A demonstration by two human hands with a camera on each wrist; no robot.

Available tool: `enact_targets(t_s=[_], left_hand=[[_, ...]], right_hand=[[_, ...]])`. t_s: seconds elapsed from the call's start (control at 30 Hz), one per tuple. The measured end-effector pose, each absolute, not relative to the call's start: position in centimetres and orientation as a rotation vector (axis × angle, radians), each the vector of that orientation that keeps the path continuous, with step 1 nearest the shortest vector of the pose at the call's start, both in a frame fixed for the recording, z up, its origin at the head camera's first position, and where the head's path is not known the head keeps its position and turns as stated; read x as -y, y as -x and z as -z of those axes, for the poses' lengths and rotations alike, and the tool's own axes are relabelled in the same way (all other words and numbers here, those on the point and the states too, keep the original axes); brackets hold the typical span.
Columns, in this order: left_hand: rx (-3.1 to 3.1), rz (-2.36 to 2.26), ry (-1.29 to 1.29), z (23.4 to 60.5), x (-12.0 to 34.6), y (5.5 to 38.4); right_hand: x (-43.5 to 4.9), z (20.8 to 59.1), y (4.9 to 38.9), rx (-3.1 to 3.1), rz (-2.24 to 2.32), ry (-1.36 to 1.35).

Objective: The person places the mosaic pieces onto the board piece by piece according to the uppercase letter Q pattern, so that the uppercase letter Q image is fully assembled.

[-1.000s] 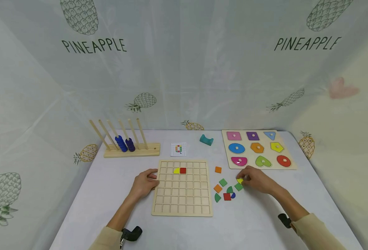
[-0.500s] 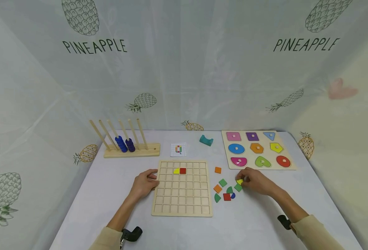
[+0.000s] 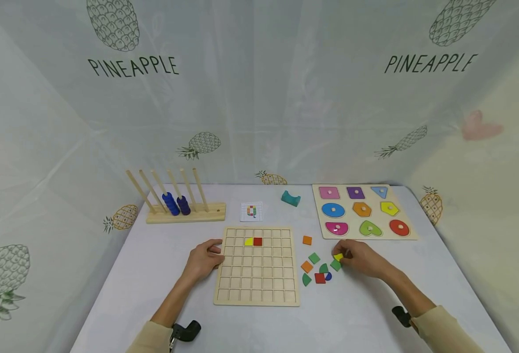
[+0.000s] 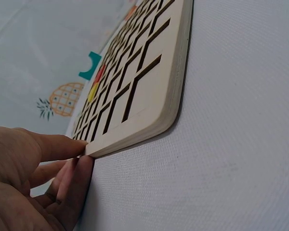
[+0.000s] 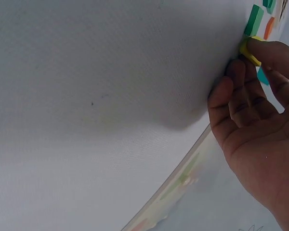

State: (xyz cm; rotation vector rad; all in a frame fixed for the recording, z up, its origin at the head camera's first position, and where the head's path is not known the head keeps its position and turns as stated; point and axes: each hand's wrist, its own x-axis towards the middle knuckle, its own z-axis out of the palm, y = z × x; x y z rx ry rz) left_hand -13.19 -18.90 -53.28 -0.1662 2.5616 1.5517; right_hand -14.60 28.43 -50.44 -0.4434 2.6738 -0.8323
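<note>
My left hand holds the left edge of a wooden grid board. In the left wrist view, the thumb lies at the board's upper edge and fingers are just beneath. A yellow tile and a red tile sit side by side in an upper row of the grid. Right of the board, my right hand pinches a small yellow tile between thumb and fingers, close over a green square tile. Part of the yellow tile is hidden by the fingers.
Loose tiles lie between board and right hand: orange squares, green quarter-rounds, a red square and a blue piece. Behind stand a peg rack, a pattern card, a teal block and a shape puzzle.
My right hand has shifted very slightly toward me, with the yellow tile staying between its fingers. The left hand and board have kept their place.
</note>
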Motion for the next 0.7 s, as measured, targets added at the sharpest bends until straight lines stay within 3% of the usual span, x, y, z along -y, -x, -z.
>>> enact_targets(t_s=[0.7], left_hand=[[-2.555, -1.560, 0.157, 53.52, 18.97, 13.23]], right_hand=[[-28.00, 50.35, 14.91, -2.707, 0.913, 0.471]])
